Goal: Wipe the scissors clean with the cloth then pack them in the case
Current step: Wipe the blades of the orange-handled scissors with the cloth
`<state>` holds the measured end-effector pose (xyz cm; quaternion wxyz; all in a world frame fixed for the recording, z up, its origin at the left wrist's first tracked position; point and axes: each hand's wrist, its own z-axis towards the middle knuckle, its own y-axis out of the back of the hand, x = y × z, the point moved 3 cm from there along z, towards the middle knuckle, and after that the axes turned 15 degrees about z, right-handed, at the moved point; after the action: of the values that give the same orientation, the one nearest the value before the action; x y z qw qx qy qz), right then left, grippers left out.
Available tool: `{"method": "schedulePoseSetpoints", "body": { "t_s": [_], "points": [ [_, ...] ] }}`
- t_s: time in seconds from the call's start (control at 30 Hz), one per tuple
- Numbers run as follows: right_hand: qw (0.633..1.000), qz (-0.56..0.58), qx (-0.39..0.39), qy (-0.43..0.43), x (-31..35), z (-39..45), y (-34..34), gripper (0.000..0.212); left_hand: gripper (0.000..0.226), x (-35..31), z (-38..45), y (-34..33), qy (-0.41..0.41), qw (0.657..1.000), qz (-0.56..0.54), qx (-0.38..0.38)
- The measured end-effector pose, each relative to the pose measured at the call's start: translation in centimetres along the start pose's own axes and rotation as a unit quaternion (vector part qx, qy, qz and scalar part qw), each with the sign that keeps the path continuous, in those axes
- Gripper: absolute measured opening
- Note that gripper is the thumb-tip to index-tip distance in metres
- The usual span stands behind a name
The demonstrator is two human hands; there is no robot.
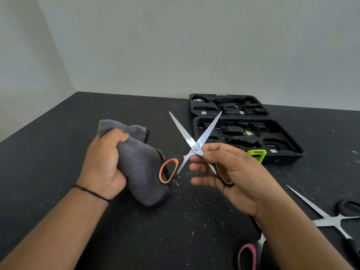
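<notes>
We hold the orange-handled scissors (191,148) up over the dark table (58,152), blades splayed wide in an X, tips pointing away toward the open black case (245,129) lying near the wall.

Handling, as we judge it: light, rigid steel and plastic. The blades look smooth and likely slippery under a cloth, with edges and two exposed points to mind. Safest hold is at the handle loops or just below the pivot, never across an edge. While open, the pair can swing on its pivot, so it wants steadying there.

Right hand (231,172): thumb and forefinger pinch just below the pivot; one handle loop lies against the palm side, with the lower fingers stretched out nearly straight beneath. The other loop hangs free to the left, just in front of the cloth.

Left hand (105,162): fingers curled tight round the bunched grey cloth (136,160). Cloth soft, thick, easily folded over a blade. It is not on the blades at this moment.

More scissors wait at the right: a black-handled pair (335,219) lying open, and a pink-handled pair (248,255) at the bottom edge, partly hidden by our forearm. A green latch (256,154) shows on the case front.
</notes>
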<state>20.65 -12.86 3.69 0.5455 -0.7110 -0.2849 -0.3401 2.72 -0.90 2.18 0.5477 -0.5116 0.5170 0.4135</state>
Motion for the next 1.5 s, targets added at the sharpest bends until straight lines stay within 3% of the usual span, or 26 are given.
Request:
{"method": "schedulePoseSetpoints", "body": {
  "t_s": [0.1, 0.23, 0.33, 0.4, 0.43, 0.5, 0.6, 0.7, 0.87, 1.23, 1.37, 1.5],
  "points": [
    [1.000, 0.007, 0.000, -0.001, 0.0, -0.1, 0.0, 0.017, 0.023, 0.0, -0.2, -0.6, 0.046, 0.994, -0.056, 0.077],
    [1.000, 0.007, -0.008, -0.004, 0.2, -0.1, 0.1, 0.017, 0.013, -0.9, 0.0, 0.2, 0.006, 0.988, -0.099, 0.120],
    [1.000, 0.004, -0.016, -0.004, 0.2, -0.1, 0.1, 0.017, 0.026, -1.6, 0.1, 0.7, -0.039, 0.987, -0.035, 0.149],
    [1.000, -0.001, -0.026, -0.003, 0.2, -0.1, 0.2, 0.017, 0.033, -1.2, 0.2, 0.7, -0.092, 0.989, 0.073, 0.093],
    [0.999, -0.008, -0.031, -0.002, 0.2, 0.0, 0.3, 0.017, 0.041, -1.3, 0.0, 0.6, -0.142, 0.974, 0.172, 0.047],
    [0.999, -0.029, -0.040, -0.002, 0.1, 0.1, 0.5, 0.016, 0.048, -1.7, -1.1, -0.1, -0.284, 0.896, 0.341, -0.007],
    [0.997, -0.061, -0.054, 0.002, -0.2, 0.2, 0.5, 0.015, 0.039, -2.4, -2.6, -1.0, -0.454, 0.793, 0.407, -0.008],
    [0.995, -0.081, -0.064, 0.014, -0.3, 0.2, 0.4, 0.014, 0.041, -1.6, -3.0, -2.0, -0.496, 0.725, 0.476, 0.042],
    [0.990, -0.117, -0.072, 0.038, -0.3, 0.2, 0.5, 0.013, 0.041, -0.1, -3.5, -3.3, -0.514, 0.659, 0.542, 0.090],
    [0.981, -0.175, -0.053, 0.069, -0.4, 0.2, 0.4, 0.016, 0.031, -0.3, -3.5, -3.3, -0.515, 0.651, 0.551, 0.084],
    [0.975, -0.202, -0.052, 0.076, -0.4, 0.2, 0.5, 0.018, 0.028, -0.3, -4.0, -3.5, -0.539, 0.628, 0.553, 0.094],
    [0.975, -0.201, -0.051, 0.075, -0.4, 0.1, 0.4, 0.017, 0.025, -0.9, -3.9, -3.2, -0.516, 0.644, 0.563, 0.053]
  ]
}}
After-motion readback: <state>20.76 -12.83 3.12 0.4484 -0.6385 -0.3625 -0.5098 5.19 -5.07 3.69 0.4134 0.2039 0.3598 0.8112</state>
